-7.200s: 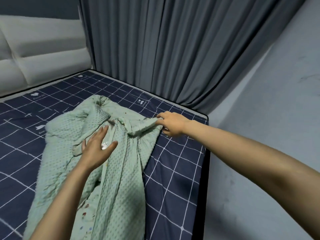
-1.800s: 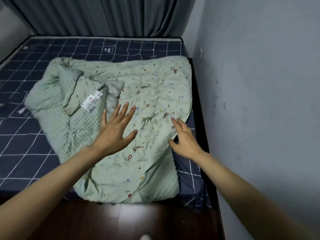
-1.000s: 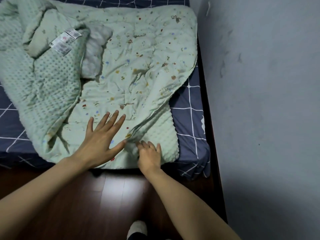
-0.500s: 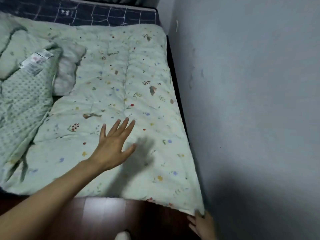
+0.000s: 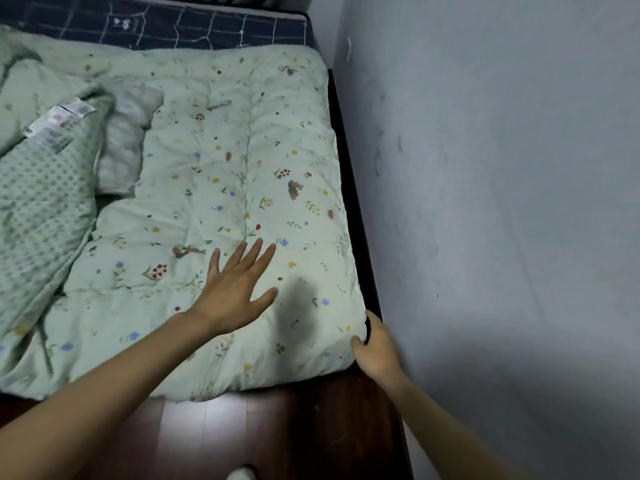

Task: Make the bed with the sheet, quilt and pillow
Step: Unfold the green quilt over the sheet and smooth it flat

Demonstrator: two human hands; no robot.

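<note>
Pale-green quilt (image 5: pixel 235 174) was pinched at its wall-side near corner by the right hand (image 5: pixel 375 348); its bunched remainder lay far leftward, nearer the flat, splayed left hand (image 5: pixel 235 289).

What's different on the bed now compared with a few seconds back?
The quilt, bunched mid-bed earlier, has been pulled flat toward the wall and foot, floral side up. The right hand moved to its near corner by the wall and took a grip there. The left hand stays spread open over it. The left part is still folded over, label showing, and the sheet is unchanged.
</note>
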